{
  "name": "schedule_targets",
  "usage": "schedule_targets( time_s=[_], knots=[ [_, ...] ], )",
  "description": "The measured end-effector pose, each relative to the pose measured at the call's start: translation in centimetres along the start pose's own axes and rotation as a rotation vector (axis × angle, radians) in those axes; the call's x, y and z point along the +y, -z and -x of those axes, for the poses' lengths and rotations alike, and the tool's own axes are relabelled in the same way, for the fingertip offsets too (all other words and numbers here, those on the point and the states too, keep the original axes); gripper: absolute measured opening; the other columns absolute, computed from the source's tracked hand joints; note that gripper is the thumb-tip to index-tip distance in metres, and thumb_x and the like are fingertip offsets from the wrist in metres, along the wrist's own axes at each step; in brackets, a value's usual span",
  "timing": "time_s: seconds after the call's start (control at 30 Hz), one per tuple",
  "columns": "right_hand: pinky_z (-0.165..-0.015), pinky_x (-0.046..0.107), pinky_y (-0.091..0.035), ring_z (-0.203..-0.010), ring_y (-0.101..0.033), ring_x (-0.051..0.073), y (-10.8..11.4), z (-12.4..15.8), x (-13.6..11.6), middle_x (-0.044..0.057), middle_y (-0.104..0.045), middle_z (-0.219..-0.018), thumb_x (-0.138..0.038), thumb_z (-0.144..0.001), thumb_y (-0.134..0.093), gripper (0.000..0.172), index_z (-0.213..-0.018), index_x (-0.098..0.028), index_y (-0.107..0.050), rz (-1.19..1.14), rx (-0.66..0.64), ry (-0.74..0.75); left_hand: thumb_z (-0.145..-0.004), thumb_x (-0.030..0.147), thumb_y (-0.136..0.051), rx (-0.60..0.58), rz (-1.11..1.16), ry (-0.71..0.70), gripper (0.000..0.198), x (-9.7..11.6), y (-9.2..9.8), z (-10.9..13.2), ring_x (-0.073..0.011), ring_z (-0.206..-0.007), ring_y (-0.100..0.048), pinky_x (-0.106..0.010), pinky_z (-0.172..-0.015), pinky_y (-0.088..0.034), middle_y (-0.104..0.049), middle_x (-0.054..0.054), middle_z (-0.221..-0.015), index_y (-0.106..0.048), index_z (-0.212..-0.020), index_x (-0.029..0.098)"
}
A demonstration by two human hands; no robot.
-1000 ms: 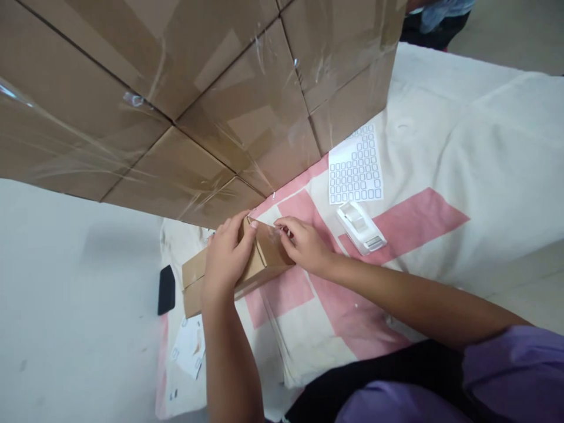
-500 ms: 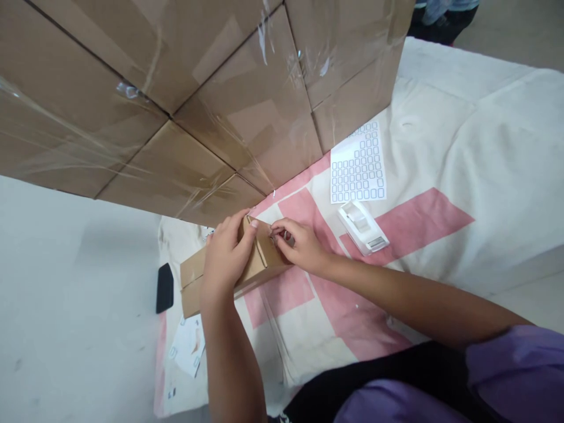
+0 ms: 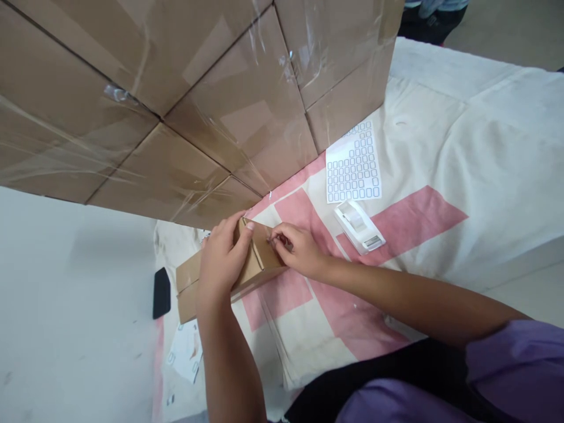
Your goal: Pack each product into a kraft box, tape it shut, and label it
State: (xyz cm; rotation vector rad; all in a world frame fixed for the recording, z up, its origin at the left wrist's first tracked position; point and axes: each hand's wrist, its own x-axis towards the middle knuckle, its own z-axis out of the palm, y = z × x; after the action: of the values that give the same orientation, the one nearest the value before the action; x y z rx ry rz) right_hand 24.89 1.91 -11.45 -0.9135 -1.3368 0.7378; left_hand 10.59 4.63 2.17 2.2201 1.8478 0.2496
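A small cardboard box [image 3: 247, 281] lies lengthwise on the cloth. My left hand [image 3: 224, 252] is laid across its top, the thumb near the flap edge and the fingers curled over the far side, gripping it. At the box's right end, the thumb and fingertips of my right hand [image 3: 297, 248] are pinched together against the cardboard. What they hold, if anything, is too small to make out. To the right of that hand is a white tape dispenser [image 3: 360, 227] with a clear roll in it.
Large taped cartons [image 3: 198, 94] form a stack along the far side. Beside the dispenser lies a sheet of blue-outlined stickers [image 3: 352, 170]. A black flat object [image 3: 161, 294] and a paper scrap [image 3: 185, 351] are at left. A person [image 3: 434, 20] stands at the back.
The view has shifted slightly, so everything appears a little further left. My left hand stays on the box, and the right fingertips remain pinched at its end.
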Motion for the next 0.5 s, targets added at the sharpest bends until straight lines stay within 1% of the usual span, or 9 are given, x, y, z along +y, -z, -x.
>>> schedule_targets(
  time_s=[0.13,0.3,0.5],
  knots=[
    [-0.067,0.025,-0.045,-0.067,-0.055,0.012,-0.05,0.06,-0.04,-0.001,-0.063,-0.082,-0.012,-0.092,-0.053,0.011,-0.092,-0.021,-0.059,-0.017,-0.018,-0.024,-0.102,0.057,-0.041,-0.001,0.008,0.002,0.051,-0.07,-0.01,-0.11,-0.0341,-0.135,-0.057,-0.056,-0.116,-0.038,-0.065,-0.009,-0.144,-0.063,-0.139,0.028],
    [-0.067,0.024,-0.046,-0.071,-0.06,0.012,-0.25,0.37,0.01,-0.001,-0.066,-0.085,-0.013,-0.091,-0.054,0.01,-0.094,-0.022,-0.058,-0.1,-0.038,-0.07,-0.101,0.057,-0.041,-0.003,0.005,0.013,0.051,0.11,0.08,-0.02,-0.0345,-0.135,-0.057,-0.057,-0.116,-0.038,-0.065,-0.009,-0.144,-0.063,-0.137,0.029],
    [-0.07,0.025,-0.049,-0.072,-0.061,0.013,-0.18,0.46,0.12,0.0,-0.068,-0.087,-0.014,-0.089,-0.054,0.01,-0.095,-0.022,-0.058,-0.102,-0.068,-0.083,-0.101,0.057,-0.039,-0.004,-0.031,0.006,0.052,0.29,0.07,-0.13,-0.0333,-0.134,-0.057,-0.053,-0.117,-0.039,-0.066,-0.008,-0.142,-0.062,-0.137,0.029]
  ],
)
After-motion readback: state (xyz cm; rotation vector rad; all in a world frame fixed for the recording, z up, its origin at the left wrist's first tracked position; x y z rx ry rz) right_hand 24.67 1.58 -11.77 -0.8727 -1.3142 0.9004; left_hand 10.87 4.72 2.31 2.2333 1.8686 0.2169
